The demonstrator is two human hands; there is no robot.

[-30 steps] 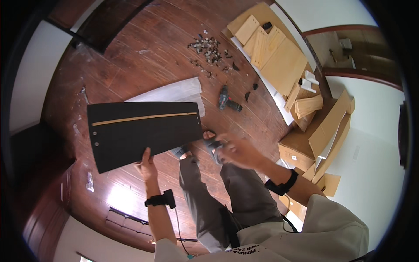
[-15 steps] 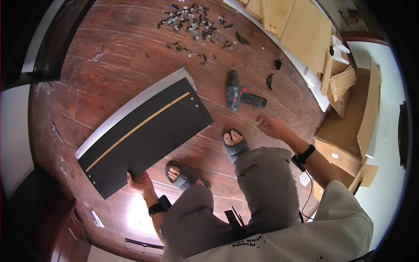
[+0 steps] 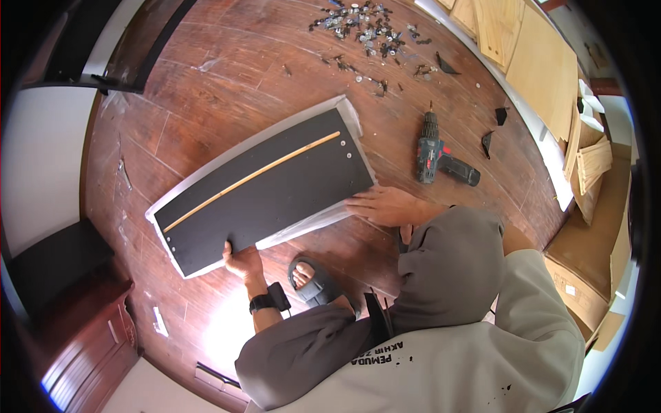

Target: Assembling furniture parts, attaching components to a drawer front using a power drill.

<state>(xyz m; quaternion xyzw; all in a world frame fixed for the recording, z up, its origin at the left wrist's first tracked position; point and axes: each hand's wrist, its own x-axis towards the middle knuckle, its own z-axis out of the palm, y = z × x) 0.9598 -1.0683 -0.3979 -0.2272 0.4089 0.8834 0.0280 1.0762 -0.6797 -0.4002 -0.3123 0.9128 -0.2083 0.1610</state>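
Black and flat-faced, the panel [image 3: 275, 199] lies before you over a white sheet [image 3: 304, 228], whose edges show along its far and near sides, above the brown wood floor [image 3: 227, 82]; a narrow pale strip [image 3: 255, 181] runs lengthwise along its face, nearer the far edge, and two round metal fittings [image 3: 349, 155] sit at its right end, with two more at its left end.

Your left grip [image 3: 243, 263] is closed on the panel's near edge, left of its middle, thumb on top and the other fingers mostly hidden; your right grip [image 3: 385, 206] is at the panel's near right corner, fingers stretched out together, and I cannot tell whether it holds the panel, holds the sheet or only touches.

Right of the panel, well apart, a dark cordless drill [image 3: 428, 160] lies on its side; beyond the panel is a scattered heap of small hardware [image 3: 372, 31]; far to the panel's right are pale wooden boards [image 3: 544, 58] and an open cardboard box [image 3: 585, 255]; your sandal [image 3: 315, 286] is just nearer than the panel.
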